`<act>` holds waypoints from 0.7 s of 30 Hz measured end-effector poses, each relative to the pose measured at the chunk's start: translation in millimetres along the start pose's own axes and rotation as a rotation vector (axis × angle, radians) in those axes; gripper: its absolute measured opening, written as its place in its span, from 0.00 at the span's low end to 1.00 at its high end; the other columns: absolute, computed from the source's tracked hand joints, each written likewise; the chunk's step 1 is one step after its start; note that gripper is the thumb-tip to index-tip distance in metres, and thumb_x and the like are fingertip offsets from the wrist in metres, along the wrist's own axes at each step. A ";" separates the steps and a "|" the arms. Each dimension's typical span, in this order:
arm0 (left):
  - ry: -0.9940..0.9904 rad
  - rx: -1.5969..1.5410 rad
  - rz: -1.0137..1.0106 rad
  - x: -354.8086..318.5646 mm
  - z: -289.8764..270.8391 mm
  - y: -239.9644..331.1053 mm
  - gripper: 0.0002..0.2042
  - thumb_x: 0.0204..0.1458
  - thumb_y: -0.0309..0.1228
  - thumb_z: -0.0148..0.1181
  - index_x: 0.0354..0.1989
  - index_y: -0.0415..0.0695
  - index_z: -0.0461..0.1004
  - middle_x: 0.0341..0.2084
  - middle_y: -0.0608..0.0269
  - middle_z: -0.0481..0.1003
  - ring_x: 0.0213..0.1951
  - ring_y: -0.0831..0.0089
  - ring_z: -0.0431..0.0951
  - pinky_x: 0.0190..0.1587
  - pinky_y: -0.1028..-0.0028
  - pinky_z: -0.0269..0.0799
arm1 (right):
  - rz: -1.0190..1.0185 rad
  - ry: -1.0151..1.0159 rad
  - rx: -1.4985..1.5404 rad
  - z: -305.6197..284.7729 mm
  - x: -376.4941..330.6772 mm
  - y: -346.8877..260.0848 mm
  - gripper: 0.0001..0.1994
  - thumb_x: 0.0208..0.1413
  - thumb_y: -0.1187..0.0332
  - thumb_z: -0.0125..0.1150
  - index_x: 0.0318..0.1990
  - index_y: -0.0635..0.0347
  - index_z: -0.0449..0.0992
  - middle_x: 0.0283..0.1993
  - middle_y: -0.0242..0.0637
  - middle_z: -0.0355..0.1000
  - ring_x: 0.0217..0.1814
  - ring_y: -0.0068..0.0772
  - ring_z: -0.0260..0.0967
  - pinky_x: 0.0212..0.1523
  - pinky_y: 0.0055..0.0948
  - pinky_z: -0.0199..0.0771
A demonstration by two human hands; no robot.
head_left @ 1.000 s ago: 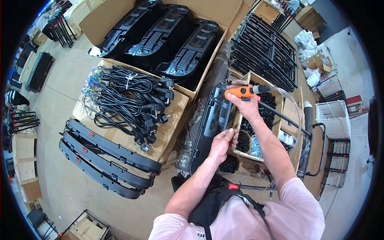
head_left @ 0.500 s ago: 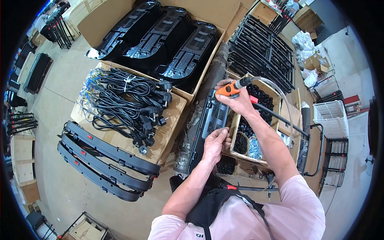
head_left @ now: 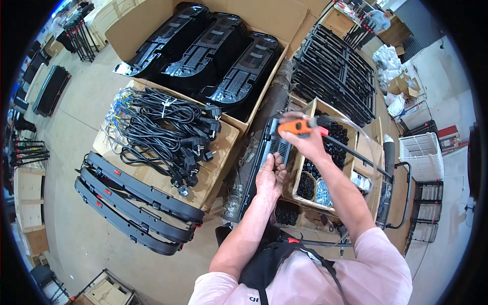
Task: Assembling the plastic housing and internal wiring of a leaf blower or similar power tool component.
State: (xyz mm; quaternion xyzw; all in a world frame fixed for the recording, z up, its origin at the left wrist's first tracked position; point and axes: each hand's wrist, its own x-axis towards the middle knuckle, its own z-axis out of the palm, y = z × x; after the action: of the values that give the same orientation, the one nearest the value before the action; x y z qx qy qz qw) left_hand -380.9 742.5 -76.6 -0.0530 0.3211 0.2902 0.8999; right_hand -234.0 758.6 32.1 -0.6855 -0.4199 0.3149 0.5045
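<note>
In my right hand (head_left: 308, 146) is an orange pneumatic screwdriver (head_left: 294, 128), its front end smeared by motion. A clear hose (head_left: 356, 133) runs from its back end. Below the tool lies a long black plastic housing (head_left: 247, 192) with a grey slotted vent plate (head_left: 286, 154), set on a wrapped roll-like support. My left hand (head_left: 270, 177) rests at the near end of the slots, thumb and fingers pinched together. Whatever sits between those fingertips, if anything, is too small to make out.
Right of the housing, a wooden bin (head_left: 333, 205) holds black parts and silver screws (head_left: 324, 193). Left, coiled black power cables (head_left: 165, 134) lie on a carton beside curved black strips (head_left: 140, 206). Black shells (head_left: 236, 76) fill a box behind. Black frames (head_left: 335, 71) stack at far right.
The screwdriver in my right hand has come slightly nearer and is now blurred. My left hand has shifted a little left, and its fingers have moved farther up the vent plate.
</note>
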 end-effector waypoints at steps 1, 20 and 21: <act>0.020 -0.048 -0.008 2.4 -0.4 0.9 0.14 0.70 0.43 0.58 0.50 0.45 0.79 0.31 0.71 0.78 0.29 0.78 0.78 0.33 0.77 0.79 | -0.012 0.010 0.072 -3.9 -12.3 -0.2 0.26 0.54 0.73 0.74 0.61 0.67 0.73 0.55 0.47 0.81 0.59 0.35 0.79 0.64 0.37 0.79; -0.241 -0.181 -0.019 11.5 2.0 16.5 0.14 0.74 0.42 0.52 0.52 0.45 0.76 0.32 0.71 0.74 0.33 0.77 0.72 0.38 0.75 0.74 | 0.047 0.060 0.180 -25.9 -63.7 -33.1 0.29 0.53 0.69 0.76 0.62 0.67 0.72 0.56 0.49 0.81 0.60 0.37 0.79 0.66 0.41 0.78; -0.240 -0.183 -0.022 10.5 3.3 16.6 0.14 0.74 0.42 0.52 0.52 0.45 0.76 0.32 0.71 0.74 0.33 0.77 0.72 0.38 0.75 0.74 | 0.049 0.063 0.183 -26.3 -63.4 -33.6 0.29 0.54 0.69 0.76 0.62 0.68 0.72 0.56 0.49 0.81 0.60 0.37 0.79 0.65 0.41 0.78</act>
State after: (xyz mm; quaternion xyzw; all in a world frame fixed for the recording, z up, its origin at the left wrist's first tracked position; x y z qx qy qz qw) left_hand -381.8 762.3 -78.8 -0.1033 0.1826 0.3127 0.9264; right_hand -248.6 695.3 72.4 -0.6562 -0.3564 0.3424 0.5703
